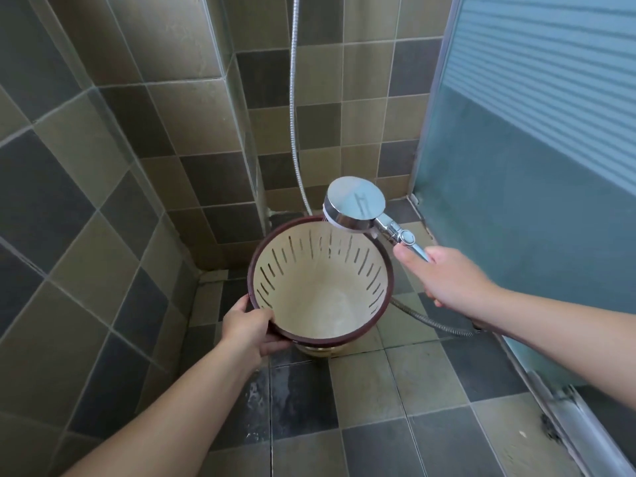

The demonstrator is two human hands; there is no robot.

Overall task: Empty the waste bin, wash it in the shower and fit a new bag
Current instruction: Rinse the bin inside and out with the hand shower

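Cream bin [321, 287] empty; my left hand [249, 330] grips rim, right hand [447, 278] closed round shower head [356, 204] handle. Sweep spray round slots, tilt to drain.

left hand [249, 327] grips the dark rim of the cream slotted waste bin [321, 304], tilted over the tiled floor [430, 390]; right hand [444, 275] holds the chrome shower head [354, 204] over its far edge; water inside

Tiled shower walls [113, 139], wet floor [406, 401]

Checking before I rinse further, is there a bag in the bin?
No, the bin shows bare cream slotted walls and base, with no bag fitted.
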